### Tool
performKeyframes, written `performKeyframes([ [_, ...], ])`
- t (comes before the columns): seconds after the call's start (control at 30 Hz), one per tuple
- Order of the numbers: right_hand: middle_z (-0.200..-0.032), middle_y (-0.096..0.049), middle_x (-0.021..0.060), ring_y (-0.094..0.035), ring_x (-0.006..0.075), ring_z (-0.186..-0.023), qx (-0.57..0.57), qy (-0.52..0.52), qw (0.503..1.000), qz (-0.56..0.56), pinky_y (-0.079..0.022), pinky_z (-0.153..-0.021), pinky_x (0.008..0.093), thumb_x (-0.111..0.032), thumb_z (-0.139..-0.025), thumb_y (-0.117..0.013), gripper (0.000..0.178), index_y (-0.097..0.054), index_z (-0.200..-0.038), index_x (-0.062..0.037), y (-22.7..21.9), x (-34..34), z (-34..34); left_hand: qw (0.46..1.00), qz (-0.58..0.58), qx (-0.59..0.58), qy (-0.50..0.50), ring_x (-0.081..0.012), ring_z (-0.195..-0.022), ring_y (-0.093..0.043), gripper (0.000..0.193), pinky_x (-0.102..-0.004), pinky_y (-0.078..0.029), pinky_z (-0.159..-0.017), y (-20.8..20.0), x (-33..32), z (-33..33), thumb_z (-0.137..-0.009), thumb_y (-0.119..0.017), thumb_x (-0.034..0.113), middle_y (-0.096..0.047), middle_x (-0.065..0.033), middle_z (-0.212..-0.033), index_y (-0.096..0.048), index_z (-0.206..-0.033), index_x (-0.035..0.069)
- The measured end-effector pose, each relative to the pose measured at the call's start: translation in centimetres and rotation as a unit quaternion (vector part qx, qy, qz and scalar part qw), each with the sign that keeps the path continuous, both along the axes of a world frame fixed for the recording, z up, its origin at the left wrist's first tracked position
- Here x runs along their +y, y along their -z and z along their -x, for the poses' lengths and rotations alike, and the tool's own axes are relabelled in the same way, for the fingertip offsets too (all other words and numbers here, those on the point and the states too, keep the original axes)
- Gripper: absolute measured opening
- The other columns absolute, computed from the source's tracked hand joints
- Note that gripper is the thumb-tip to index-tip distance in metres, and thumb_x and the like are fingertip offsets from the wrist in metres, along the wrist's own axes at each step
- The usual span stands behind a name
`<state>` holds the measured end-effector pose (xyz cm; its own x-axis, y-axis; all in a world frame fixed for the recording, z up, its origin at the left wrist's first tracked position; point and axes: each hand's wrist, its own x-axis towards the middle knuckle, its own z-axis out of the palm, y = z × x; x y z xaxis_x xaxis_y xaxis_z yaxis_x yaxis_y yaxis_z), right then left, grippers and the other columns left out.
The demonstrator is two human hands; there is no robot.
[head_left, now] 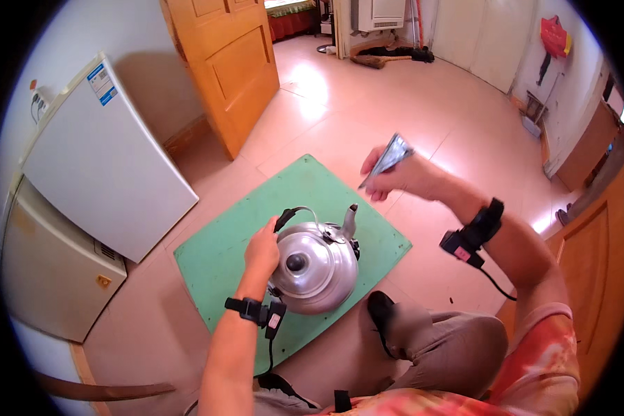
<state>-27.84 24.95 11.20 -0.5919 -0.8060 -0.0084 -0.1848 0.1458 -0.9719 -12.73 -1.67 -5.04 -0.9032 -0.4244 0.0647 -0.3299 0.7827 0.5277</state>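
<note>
A silver metal kettle [319,277] with a black lid knob stands on a low green table [222,249]. Its short spout [349,220] points away from me, toward the far side. My left hand [262,253] is closed round the kettle's black-gripped handle [284,220], which leans to the left. Raised beyond the table's far right edge, my right hand [395,175] pinches a flat, shiny grey-green piece [391,158] with a dark edge. Whether that piece is a packet or a folded cloth I cannot tell.
A white fridge [111,166] stands to the left, near an open orange wooden door [232,66]. My bent knee [464,347] and black shoe [381,315] are close to the table's right side. A broom [378,61] lies by the far wall.
</note>
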Motion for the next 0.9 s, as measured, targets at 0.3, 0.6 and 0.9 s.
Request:
performKeyframes([
  [0.3, -0.073, -0.064, 0.0022, -0.059, 0.0076, -0.065, -0.145, 0.027, 0.988, 0.051, -0.049, -0.058, 0.0230, -0.010, -0.082, -0.071, 0.010, -0.066, -0.086, -0.0015, 12.8, 1.4, -2.6, 0.950, -0.311, 0.016, 0.021, -0.0335, -0.118, -0.050, 0.043, -0.0359, -0.036, -0.102, -0.6, -1.7, 0.0, -0.091, -0.047, 0.011, -0.053, -0.0194, -0.127, -0.046, -0.133, 0.004],
  [0.6, -0.073, -0.065, 0.0037, -0.060, 0.0088, -0.066, -0.303, 0.040, 0.935, 0.182, -0.048, -0.062, 0.0235, -0.008, -0.080, -0.069, 0.010, -0.062, -0.081, 0.0000, 19.4, 0.2, -3.0, 0.979, 0.073, 0.044, 0.183, -0.0373, -0.125, -0.041, 0.047, -0.0456, -0.032, -0.102, -6.8, 4.7, -0.4, -0.080, -0.065, 0.027, -0.042, -0.0187, -0.137, -0.058, -0.123, 0.008],
  [0.9, -0.077, -0.065, 0.0014, -0.059, 0.0103, -0.072, -0.115, 0.040, 0.984, 0.130, -0.047, -0.065, 0.0263, -0.010, -0.076, -0.073, 0.011, -0.066, -0.082, -0.0039, 20.2, -0.3, -2.7, 0.976, 0.041, 0.070, 0.201, -0.0371, -0.124, -0.043, 0.050, -0.0496, -0.032, -0.102, -4.9, 6.4, -0.1, -0.070, -0.075, 0.022, -0.047, -0.0163, -0.134, -0.063, -0.117, 0.011],
])
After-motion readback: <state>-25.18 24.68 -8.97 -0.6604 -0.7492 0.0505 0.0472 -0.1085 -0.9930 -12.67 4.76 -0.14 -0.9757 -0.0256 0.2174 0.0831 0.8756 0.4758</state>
